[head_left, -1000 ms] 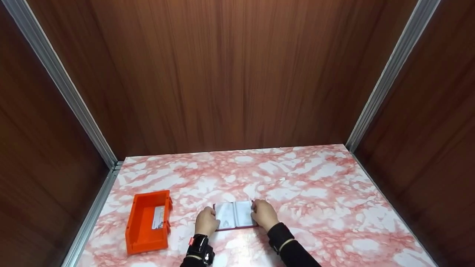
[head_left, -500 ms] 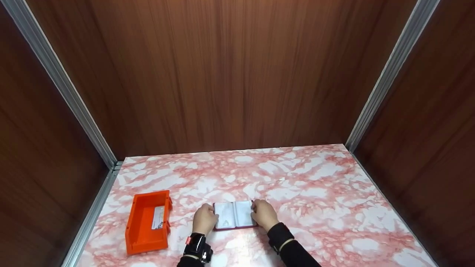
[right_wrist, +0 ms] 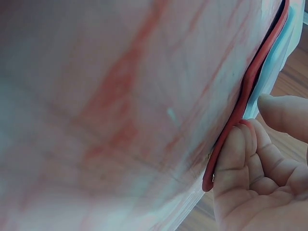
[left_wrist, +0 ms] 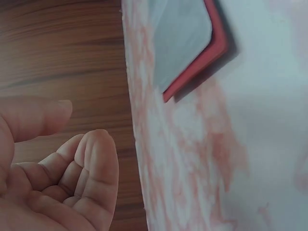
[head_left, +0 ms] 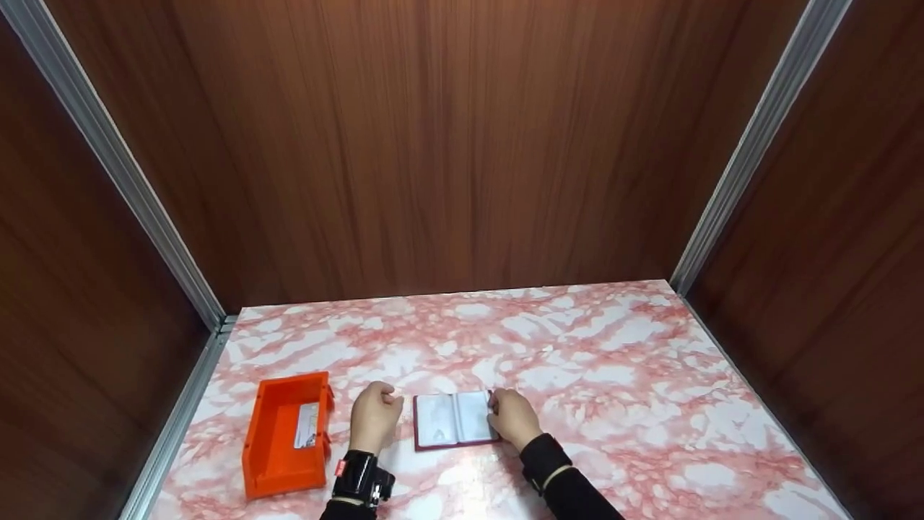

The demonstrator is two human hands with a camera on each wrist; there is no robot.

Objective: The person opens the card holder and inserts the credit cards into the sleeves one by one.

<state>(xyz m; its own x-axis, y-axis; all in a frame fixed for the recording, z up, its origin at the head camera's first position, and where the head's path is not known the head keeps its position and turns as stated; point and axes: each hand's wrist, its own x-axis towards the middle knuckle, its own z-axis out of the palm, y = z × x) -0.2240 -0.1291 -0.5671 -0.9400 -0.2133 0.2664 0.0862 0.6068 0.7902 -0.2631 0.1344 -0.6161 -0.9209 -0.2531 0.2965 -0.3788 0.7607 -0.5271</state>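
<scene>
A card holder [head_left: 437,420] with a dark red cover lies spread open on the table, its clear plastic sleeves facing up. My right hand [head_left: 515,419] grips the holder's right side. In the right wrist view, curled fingers [right_wrist: 232,166] meet the red cover's edge, with the thumb over the sleeve side. Left of the holder, my left hand [head_left: 375,417] is apart from it and holds nothing. Its fingers curl loosely in the left wrist view, where a corner of the red cover [left_wrist: 199,62] shows farther off.
An orange plastic bin [head_left: 278,442] with a white label [head_left: 306,425] inside stands left of my left hand. The red-and-white marbled table [head_left: 613,375] is bounded by brown wood-grain panels [head_left: 433,144] at the back and sides, joined by metal rails.
My left hand has let go of the card holder's left edge and moved left, toward the orange bin. The right hand and the holder have stayed in place.
</scene>
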